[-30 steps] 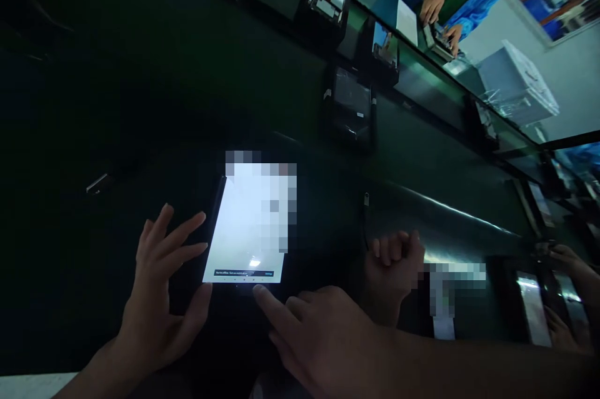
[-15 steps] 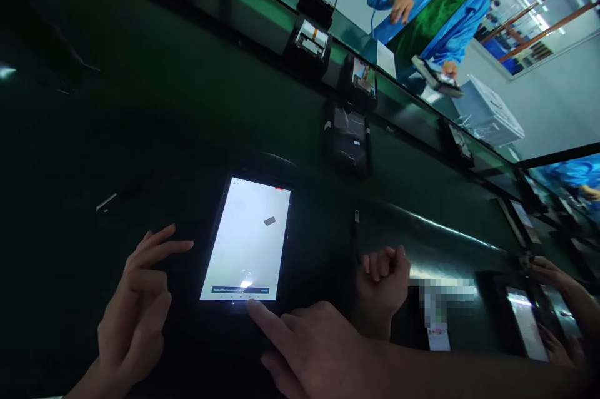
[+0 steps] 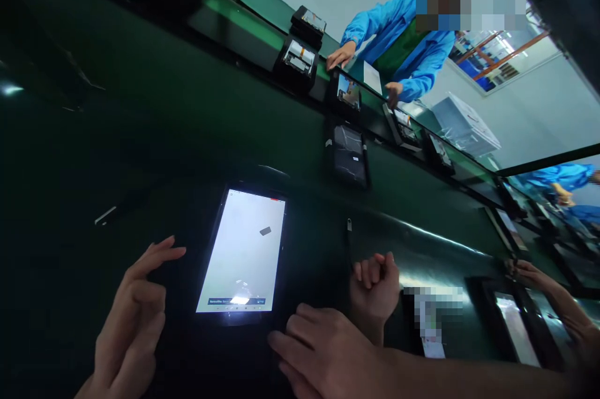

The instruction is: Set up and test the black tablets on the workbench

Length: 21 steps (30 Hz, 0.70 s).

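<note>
A tablet point(image 3: 244, 255) with a lit, mostly white screen lies face up on the dark green table. The screen shows a small grey shape and a dark message bar near its bottom edge. To its left, my left hand point(image 3: 134, 311) hovers with fingers loosely spread and holds nothing. My right hand point(image 3: 323, 349) is at the tablet's lower right, apart from the screen. Its fingers are bent loosely, with nothing seen in them. Beyond my right forearm, another person's hand point(image 3: 375, 289) is curled beside a dark cable point(image 3: 349, 239).
A dark wrapped device point(image 3: 349, 155) lies beyond the tablet. Opened devices in black holders, one of them a holder point(image 3: 296, 64), line the conveyor. A person in a blue coat point(image 3: 398, 42) stands across it. At right, another hand point(image 3: 539, 280) is near framed devices point(image 3: 518, 327).
My right index finger has left the tablet's bottom edge and drawn back to the right. Across the conveyor, the person has lowered an opened device onto the line. The view has shifted slightly.
</note>
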Available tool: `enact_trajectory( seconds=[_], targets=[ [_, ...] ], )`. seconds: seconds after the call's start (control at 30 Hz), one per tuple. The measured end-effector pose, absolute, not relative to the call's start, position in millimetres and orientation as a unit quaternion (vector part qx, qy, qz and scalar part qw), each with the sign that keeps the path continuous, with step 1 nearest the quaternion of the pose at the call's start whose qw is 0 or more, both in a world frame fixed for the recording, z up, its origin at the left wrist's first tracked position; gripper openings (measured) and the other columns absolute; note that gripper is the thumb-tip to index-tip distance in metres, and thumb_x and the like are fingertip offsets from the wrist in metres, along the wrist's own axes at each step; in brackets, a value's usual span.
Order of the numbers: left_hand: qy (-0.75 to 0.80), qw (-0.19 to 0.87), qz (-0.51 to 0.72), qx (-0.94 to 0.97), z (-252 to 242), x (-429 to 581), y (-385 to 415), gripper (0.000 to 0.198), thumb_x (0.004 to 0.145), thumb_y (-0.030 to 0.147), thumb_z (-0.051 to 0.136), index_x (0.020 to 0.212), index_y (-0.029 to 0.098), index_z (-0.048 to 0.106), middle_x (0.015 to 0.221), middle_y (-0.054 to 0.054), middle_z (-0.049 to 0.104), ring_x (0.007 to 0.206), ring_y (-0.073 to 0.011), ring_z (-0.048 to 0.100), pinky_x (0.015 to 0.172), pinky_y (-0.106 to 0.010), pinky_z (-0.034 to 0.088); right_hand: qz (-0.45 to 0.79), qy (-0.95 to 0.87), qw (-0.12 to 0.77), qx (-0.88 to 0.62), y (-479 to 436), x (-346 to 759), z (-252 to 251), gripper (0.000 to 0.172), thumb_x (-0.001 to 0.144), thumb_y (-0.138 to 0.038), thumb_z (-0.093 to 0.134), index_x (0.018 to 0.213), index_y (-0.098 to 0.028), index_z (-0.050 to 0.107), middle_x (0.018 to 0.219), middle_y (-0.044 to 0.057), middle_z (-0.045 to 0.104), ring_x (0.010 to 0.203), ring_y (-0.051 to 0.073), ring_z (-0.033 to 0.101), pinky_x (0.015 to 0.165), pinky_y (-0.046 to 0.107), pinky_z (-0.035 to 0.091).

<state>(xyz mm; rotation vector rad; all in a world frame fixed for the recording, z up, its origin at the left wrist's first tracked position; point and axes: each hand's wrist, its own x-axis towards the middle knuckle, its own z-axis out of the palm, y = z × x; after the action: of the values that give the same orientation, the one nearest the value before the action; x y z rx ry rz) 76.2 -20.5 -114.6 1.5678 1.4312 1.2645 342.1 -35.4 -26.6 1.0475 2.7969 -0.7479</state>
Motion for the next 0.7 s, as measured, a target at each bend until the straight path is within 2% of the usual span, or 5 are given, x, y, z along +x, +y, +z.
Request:
enact_trajectory(
  seconds=[0.2,0.3,0.4,0.57,0.7],
  targets=[
    [0.516,0.380,0.529,0.556,-120,71,-20,0.009,0.083,0.018,0.042,0.082,0.025,0.038,0.139,0.015,0.051,0.142,-0.0242,0.038,0.116,-0.060,0.040,-0.236,0.914,-0.015,0.329,-32,352,-12,0.020,0.097,-0.016,0.051,0.113,-0.012,0.062,0.092,0.008,0.069,0.081,0.017,0.061,0.076,0.032,0.053],
    [0.497,0.387,0.556,0.543,-122,71,-18,0.014,0.088,0.013,0.048,0.088,0.024,0.040,0.139,0.005,0.053,0.140,-0.0250,0.042,0.116,-0.059,0.038,-0.246,0.901,-0.054,0.354,-29,362,-3,0.019,0.096,-0.013,0.053,0.112,-0.013,0.064,0.102,0.008,0.070,0.091,0.018,0.062,0.083,0.032,0.053],
    [0.466,0.388,0.560,0.565,-124,72,-17,0.016,0.091,0.011,0.052,0.092,0.023,0.041,0.136,-0.003,0.055,0.140,-0.0281,0.041,0.115,-0.058,0.035,-0.231,0.892,-0.051,0.385,-23,371,-2,0.021,0.095,-0.015,0.056,0.114,-0.016,0.065,0.121,0.007,0.068,0.109,0.022,0.059,0.093,0.037,0.050],
    [0.487,0.356,0.520,0.605,-120,80,-16,0.004,0.096,0.023,0.047,0.096,0.024,0.043,0.131,-0.007,0.060,0.144,-0.0331,0.032,0.115,-0.069,0.020,-0.167,0.910,0.015,0.378,-4,361,-8,0.040,0.097,-0.024,0.052,0.136,-0.018,0.053,0.151,0.003,0.048,0.139,0.031,0.036,0.112,0.052,0.036],
    [0.490,0.323,0.492,0.643,-116,85,-17,0.002,0.097,0.026,0.044,0.099,0.024,0.044,0.135,-0.006,0.059,0.146,-0.0305,0.031,0.120,-0.066,0.012,-0.160,0.934,0.072,0.311,19,333,-9,0.048,0.101,-0.032,0.048,0.146,-0.015,0.043,0.159,0.002,0.036,0.150,0.032,0.015,0.121,0.052,0.024]
  ],
)
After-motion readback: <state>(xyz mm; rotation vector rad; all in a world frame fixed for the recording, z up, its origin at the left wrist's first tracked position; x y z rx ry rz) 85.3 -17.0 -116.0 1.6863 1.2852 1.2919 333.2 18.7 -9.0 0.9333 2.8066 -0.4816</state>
